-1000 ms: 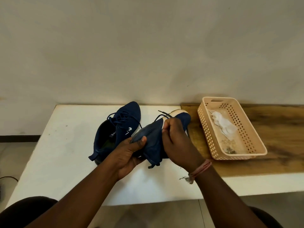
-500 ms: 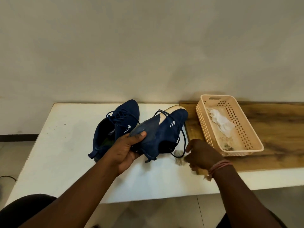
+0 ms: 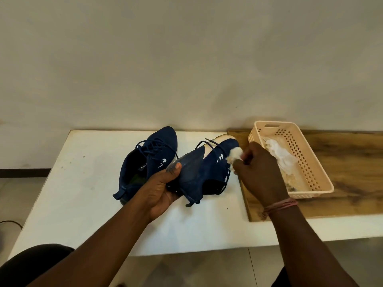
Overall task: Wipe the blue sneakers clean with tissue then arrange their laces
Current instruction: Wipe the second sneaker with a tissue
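Left hand (image 3: 163, 188) grips one of two sneakers (image 3: 204, 170); right hand (image 3: 259, 175) pinches one tissue wad (image 3: 234, 155)

Navy blue sneakers (image 3: 182, 160) with small white marks and dark laces, a white tissue wad (image 3: 234, 155), a peach perforated basket (image 3: 306, 162), white table (image 3: 83, 193).

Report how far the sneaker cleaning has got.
Done: nothing looks finished. In hand: the left hand grips the tilted blue sneaker while the right hand presses a crumpled white tissue wad at its side. Left: the other blue sneaker on the white table, and both sets of loose laces.
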